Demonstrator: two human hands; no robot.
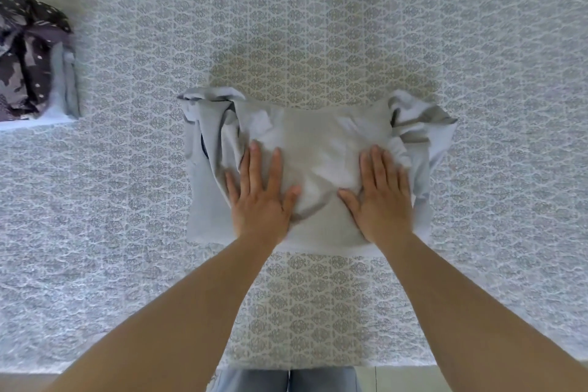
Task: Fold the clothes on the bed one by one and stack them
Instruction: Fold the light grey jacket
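Note:
A pale grey shirt (318, 140) lies spread across the middle of the patterned bed (318, 41), its sleeves bunched at both far corners. My left hand (261, 194) presses flat on the shirt's left half, fingers straight and spread. On the right half my right hand (381, 197) presses flat in the same way. Neither hand grips the cloth. At the far left edge sits a stack of clothes (31, 57), dark patterned fabric on top of light blue pieces.
The grey-and-white patterned bedspread covers nearly the whole view. The bed's near edge (286, 366) runs along the bottom, with my jeans (286, 380) just below it.

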